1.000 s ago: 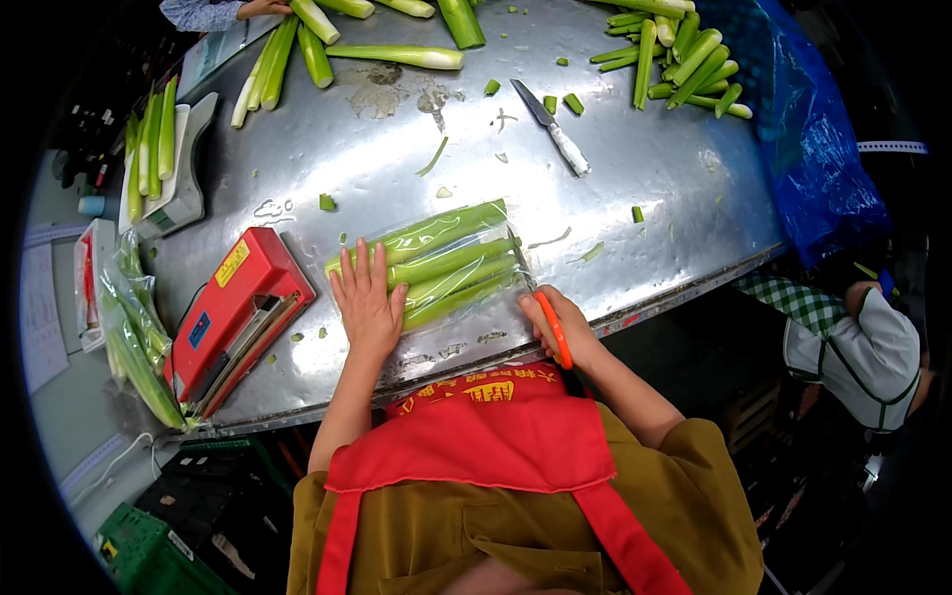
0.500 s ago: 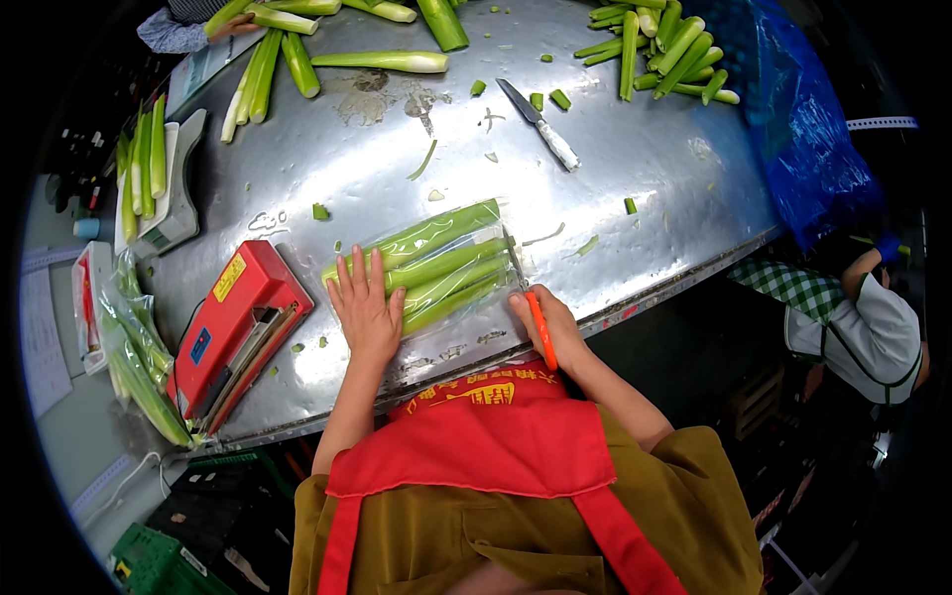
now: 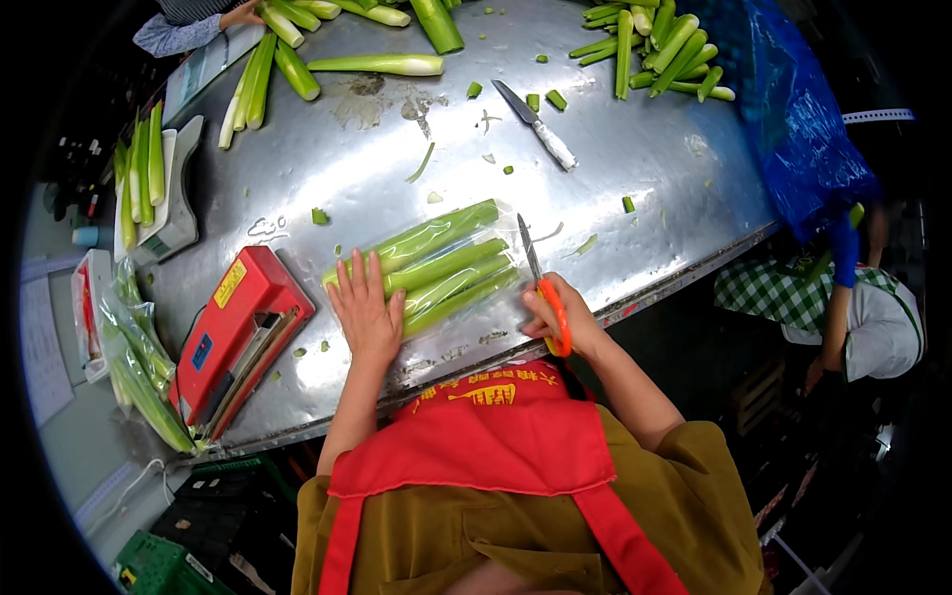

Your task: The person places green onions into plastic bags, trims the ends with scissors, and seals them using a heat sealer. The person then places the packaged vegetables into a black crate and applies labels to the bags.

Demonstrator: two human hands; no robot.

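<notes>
Several thick green stalks, celery by their look, lie side by side in a clear plastic bag (image 3: 436, 263) on the metal table (image 3: 635, 248). My left hand (image 3: 366, 307) rests flat on the bag's left end, fingers spread. At the other end my right hand (image 3: 563, 315) grips a pair of scissors (image 3: 532, 253) by the orange handles. The blades point away from me, just right of the bag's end, and look nearly closed. Whether they touch the loose plastic there is too fine to tell.
To the left are a red sealing machine (image 3: 243, 327), filled bags (image 3: 139, 362) and a scale (image 3: 180, 203) bearing stalks. A knife (image 3: 540, 129) lies farther off among scraps. Loose stalks (image 3: 674, 50) lie by blue plastic (image 3: 798, 119). Co-workers stand far left and right.
My right hand has drawn the scissors slightly right, away from the bag's end. My left hand stays put. The co-worker at right has shifted, a blue glove now raised by the blue plastic.
</notes>
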